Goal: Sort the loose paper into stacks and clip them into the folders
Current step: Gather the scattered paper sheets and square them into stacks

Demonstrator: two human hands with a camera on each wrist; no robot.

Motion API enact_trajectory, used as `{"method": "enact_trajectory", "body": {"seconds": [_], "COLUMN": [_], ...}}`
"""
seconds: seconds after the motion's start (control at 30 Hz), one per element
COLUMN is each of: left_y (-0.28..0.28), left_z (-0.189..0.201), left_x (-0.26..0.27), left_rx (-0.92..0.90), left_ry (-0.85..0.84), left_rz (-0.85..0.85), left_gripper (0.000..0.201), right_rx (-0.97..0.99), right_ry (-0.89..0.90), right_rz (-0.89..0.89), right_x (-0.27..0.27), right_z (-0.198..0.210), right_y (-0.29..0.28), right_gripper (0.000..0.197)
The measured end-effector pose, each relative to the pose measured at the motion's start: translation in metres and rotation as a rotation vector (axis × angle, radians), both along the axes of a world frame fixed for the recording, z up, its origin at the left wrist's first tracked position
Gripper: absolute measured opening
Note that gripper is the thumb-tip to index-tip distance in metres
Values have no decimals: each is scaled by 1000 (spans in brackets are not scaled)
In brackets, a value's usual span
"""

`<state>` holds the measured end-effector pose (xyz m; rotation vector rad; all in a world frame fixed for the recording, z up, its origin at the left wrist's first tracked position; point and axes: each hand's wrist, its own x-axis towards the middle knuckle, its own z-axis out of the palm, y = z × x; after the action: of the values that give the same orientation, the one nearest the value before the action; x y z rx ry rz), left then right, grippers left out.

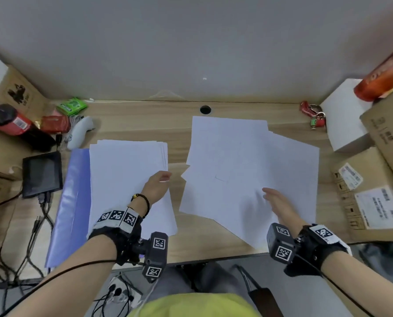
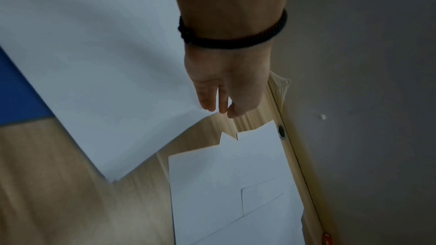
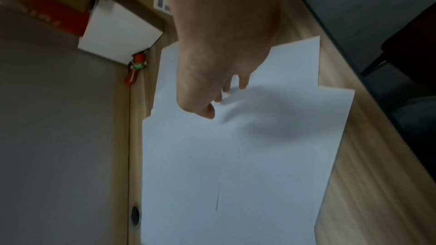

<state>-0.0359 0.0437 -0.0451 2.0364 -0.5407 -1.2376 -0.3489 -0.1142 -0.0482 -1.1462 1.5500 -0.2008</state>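
A squared stack of white paper lies on an open blue folder at the desk's left. My left hand pinches the right edge of that stack's top sheets between thumb and fingers. To the right, loose white sheets lie fanned and overlapping. My right hand is over their near part and pinches the top sheet, which puckers at its fingertips. No clip shows.
Cardboard boxes and a white box line the right side, with red keyrings beside them. At left sit a small black screen, a white controller, a red can and cables. A cable hole is at the back.
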Motion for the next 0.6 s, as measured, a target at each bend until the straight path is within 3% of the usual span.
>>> {"method": "enact_trajectory", "body": {"seconds": [0.1, 0.23, 0.33, 0.4, 0.5, 0.6], "left_y": [-7, -14, -20, -25, -25, -27], "left_z": [-4, -13, -15, -14, -19, -16], "left_x": [-17, -36, -51, -63, -71, -74], "left_rx": [67, 132, 133, 133, 129, 107], "left_ry": [69, 119, 163, 182, 154, 128], "left_rz": [-44, -51, -71, -52, -54, 6], "left_gripper": [41, 47, 10, 18, 53, 51], "right_rx": [-10, 20, 94, 128, 85, -17], "right_ry": [99, 164, 85, 35, -6, 55], "right_rz": [61, 336, 455, 479, 381, 102], "right_x": [-16, -18, -12, -15, -24, -38], "right_z": [-8, -11, -9, -11, -12, -11], "right_y": [-4, -7, -8, -9, -19, -34], "right_gripper": [43, 43, 43, 43, 39, 46]}}
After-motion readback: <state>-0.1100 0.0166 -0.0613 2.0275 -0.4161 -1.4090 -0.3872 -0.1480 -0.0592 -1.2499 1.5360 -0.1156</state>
